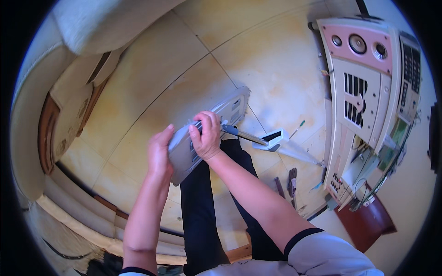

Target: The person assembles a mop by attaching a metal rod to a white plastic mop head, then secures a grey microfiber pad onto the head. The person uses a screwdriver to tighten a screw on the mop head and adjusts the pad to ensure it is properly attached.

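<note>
A flat mop (pixel 232 108) lies slanted across my knees, its long grey head tilted and fringed at the far end. The near end of the head is in my left hand (pixel 159 154), thumb up along its edge and the other fingers mostly hidden. My right hand (pixel 208 137) is closed on the middle of the head, fingers curled over the edge, just left of the pole's joint. From that joint the pole (pixel 251 137) runs off to the right, through a white scraper piece (pixel 271 139) with a dark slot.
A white and pink speaker cabinet (pixel 359 83) stands at the right, with a dark red stool-like piece (pixel 368 221) near it. Brushes (pixel 293 181) and a thin green-tipped stick (pixel 298 128) lie on the tiled floor (pixel 184 60). A pale sofa (pixel 32 115) lines the left side.
</note>
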{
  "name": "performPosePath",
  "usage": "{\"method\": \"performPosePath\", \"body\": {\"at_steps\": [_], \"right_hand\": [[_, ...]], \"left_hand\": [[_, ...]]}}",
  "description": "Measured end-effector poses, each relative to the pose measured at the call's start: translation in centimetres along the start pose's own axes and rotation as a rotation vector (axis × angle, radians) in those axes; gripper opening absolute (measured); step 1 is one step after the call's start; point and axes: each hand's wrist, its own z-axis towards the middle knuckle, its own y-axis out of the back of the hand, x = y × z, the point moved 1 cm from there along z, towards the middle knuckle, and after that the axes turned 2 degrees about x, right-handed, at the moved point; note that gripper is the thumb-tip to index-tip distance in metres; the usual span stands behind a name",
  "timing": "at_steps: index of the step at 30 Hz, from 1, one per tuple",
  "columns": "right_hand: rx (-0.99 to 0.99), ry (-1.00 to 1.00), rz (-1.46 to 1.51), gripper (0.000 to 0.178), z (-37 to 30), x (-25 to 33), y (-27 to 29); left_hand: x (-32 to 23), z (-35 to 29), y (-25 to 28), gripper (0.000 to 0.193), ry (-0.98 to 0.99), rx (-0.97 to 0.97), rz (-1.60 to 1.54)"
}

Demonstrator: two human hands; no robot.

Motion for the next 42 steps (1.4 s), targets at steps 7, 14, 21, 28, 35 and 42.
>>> {"method": "performPosePath", "body": {"at_steps": [7,14,21,28,35,42], "right_hand": [[-0.141,-0.015,0.016,0.028,-0.6,1.5,1.3],[-0.113,-0.011,0.094,0.02,-0.5,3.5,3.1],[-0.056,0.03,0.16,0.016,1.6,3.7,2.9],[-0.032,0.16,0.189,0.013,4.1,3.2,2.4],[-0.164,0.134,0.194,0.015,4.1,2.9,1.5],[-0.221,0.138,0.112,0.014,4.1,3.3,1.1]], "left_hand": [[0.0,-1.7,1.0,0.013,-0.248,-0.152,0.149],[0.2,-2.3,1.2,0.017,-0.228,-0.018,0.161],[-1.6,-2.0,-1.3,0.023,-0.044,-0.037,-0.179],[-3.0,-2.5,-2.1,0.03,-0.042,-0.089,-0.095],[-2.6,-2.5,-3.4,0.039,-0.094,-0.342,-0.097],[-3.6,-3.7,-4.0,0.047,-0.466,-0.528,0.144]]}}
